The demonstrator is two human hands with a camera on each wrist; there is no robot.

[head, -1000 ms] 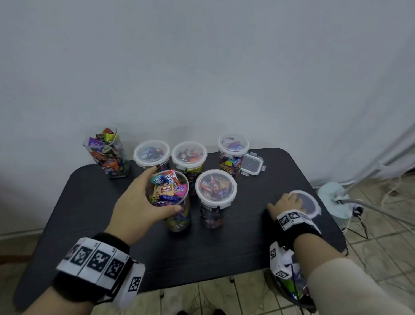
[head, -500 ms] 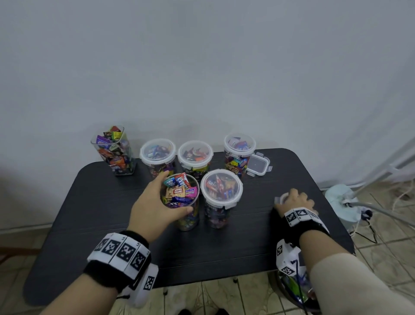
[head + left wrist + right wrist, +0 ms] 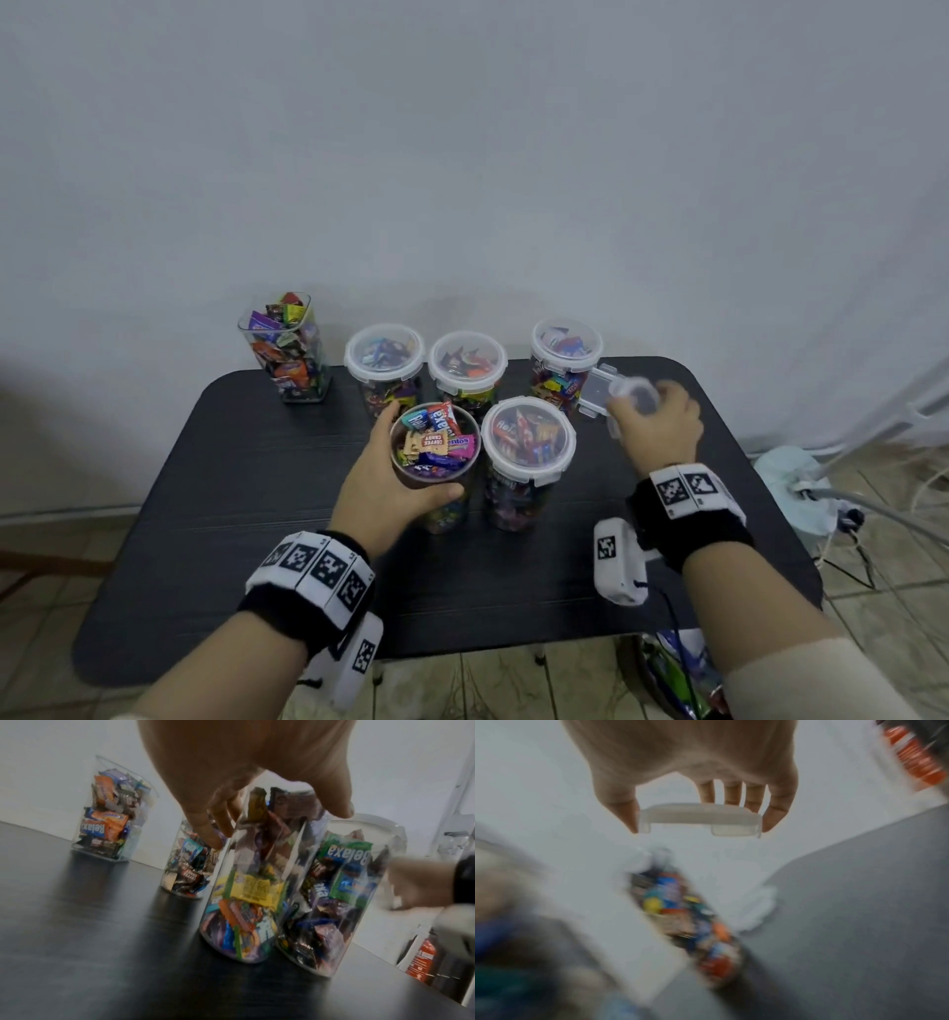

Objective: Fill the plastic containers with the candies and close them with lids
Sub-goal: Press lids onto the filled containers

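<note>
An uncovered round plastic container (image 3: 436, 452) full of wrapped candies stands near the middle of the black table (image 3: 215, 462). My left hand (image 3: 380, 478) grips it round the rim, fingers behind and thumb in front; the left wrist view shows the same container (image 3: 257, 882) under my left hand (image 3: 270, 797). My right hand (image 3: 655, 426) is raised over the table's right part and pinches a round clear lid (image 3: 637, 395) by its edges. In the blurred right wrist view the lid (image 3: 700, 819) sits between the thumb and fingers of my right hand (image 3: 700, 801).
Several lidded round containers (image 3: 529, 437) of candies stand beside and behind the uncovered one. A square uncovered container (image 3: 285, 349) of candies is at the back left, a small rectangular lid (image 3: 595, 390) at the back right. A pale object (image 3: 793, 483) and cables lie on the floor, right.
My right hand picked the round lid up from the table's right edge and carried it up and left. The left hand kept its grip on the uncovered container.
</note>
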